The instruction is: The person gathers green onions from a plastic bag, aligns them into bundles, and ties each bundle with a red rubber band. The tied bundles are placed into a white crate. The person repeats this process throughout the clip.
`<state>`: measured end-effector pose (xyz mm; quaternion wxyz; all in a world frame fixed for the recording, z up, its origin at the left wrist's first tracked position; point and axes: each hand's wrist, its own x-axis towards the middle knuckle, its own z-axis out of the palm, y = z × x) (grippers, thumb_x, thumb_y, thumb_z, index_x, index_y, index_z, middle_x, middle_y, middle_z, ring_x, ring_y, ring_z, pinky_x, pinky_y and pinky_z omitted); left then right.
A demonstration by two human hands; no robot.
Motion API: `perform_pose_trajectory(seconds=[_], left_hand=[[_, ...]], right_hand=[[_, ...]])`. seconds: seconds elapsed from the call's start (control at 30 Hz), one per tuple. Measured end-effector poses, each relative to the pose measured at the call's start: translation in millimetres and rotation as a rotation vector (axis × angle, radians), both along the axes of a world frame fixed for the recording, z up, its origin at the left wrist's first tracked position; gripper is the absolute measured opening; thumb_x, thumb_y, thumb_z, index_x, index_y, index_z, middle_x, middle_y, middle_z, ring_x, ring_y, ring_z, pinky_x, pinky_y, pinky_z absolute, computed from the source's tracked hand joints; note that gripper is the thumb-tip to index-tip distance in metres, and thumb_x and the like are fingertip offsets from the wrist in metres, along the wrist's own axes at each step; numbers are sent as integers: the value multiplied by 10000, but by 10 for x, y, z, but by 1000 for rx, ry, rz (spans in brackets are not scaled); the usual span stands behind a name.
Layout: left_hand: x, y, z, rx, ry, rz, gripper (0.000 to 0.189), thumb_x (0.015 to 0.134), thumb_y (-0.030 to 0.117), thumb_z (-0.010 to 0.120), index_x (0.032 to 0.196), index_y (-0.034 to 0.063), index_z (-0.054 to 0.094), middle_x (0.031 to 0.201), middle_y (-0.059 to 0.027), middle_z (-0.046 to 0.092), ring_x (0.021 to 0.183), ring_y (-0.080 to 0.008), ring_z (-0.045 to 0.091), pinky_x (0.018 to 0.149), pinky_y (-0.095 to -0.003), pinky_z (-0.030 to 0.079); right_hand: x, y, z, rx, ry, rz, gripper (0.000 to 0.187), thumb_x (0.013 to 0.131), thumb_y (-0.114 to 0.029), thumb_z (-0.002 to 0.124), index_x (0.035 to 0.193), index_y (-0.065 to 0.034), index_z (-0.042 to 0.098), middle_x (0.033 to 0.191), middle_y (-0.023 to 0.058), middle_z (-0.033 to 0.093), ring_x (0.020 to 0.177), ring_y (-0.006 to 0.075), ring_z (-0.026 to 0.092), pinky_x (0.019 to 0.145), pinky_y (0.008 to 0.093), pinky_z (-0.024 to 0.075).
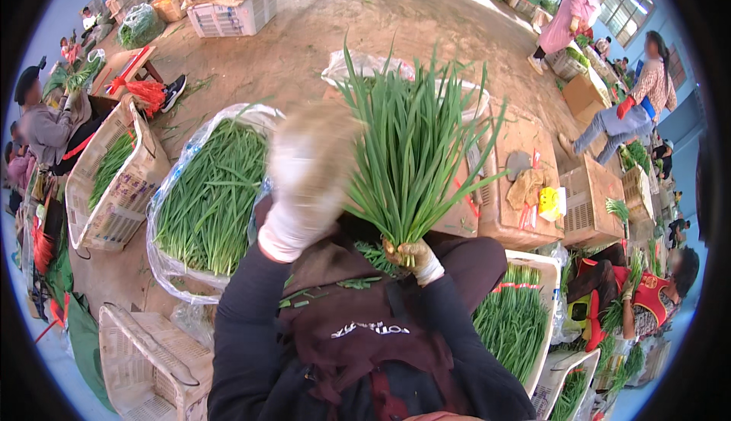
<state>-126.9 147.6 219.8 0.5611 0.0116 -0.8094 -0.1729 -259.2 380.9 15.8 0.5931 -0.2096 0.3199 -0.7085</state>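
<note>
My right hand, in a soiled glove, grips a fanned bunch of garlic chives by the pale stem ends, leaves pointing away from me. Left of the bunch, my left hand wears a pale glove and is blurred by motion; its fingers cannot be made out. Beyond my left forearm, a plastic-lined container is heaped with more chives. Cut leaf pieces are scattered over the dark apron on my lap. By my right elbow, a white plastic crate holds chives tied with red bands.
A worktop at the right bears a cloth, red strips and a yellow packet. Plastic crates stand at the lower left, left and far left. People work on both sides; a person in pink stands at upper right.
</note>
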Motion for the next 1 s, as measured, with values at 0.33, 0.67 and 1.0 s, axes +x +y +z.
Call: perform_pose_trajectory(seconds=[0.33,0.67,1.0], left_hand=[[-453,95,-574,71,-382,153,119,827,95,662,940,61,680,928,-96,670,889,-307,597,786,-411,477],[-718,-13,-641,1036,-596,-233,423,940,251,627,1248,-34,576,659,-53,614,548,-115,559,547,-281,452],[-793,123,-822,1026,-752,-258,288,892,206,679,1023,-50,680,673,-55,634,562,-104,568,549,-282,461]], right_hand=[[13,24,-3,35,67,-71,560,676,-315,839,1063,-8,576,849,87,599,606,127,521,512,246,415],[7,-19,61,47,125,-96,514,652,-297,829,1002,-12,581,791,96,615,552,132,519,475,251,402],[-11,-5,14,57,142,-74,608,662,-307,821,1117,-8,551,838,97,591,598,131,529,500,248,425]])
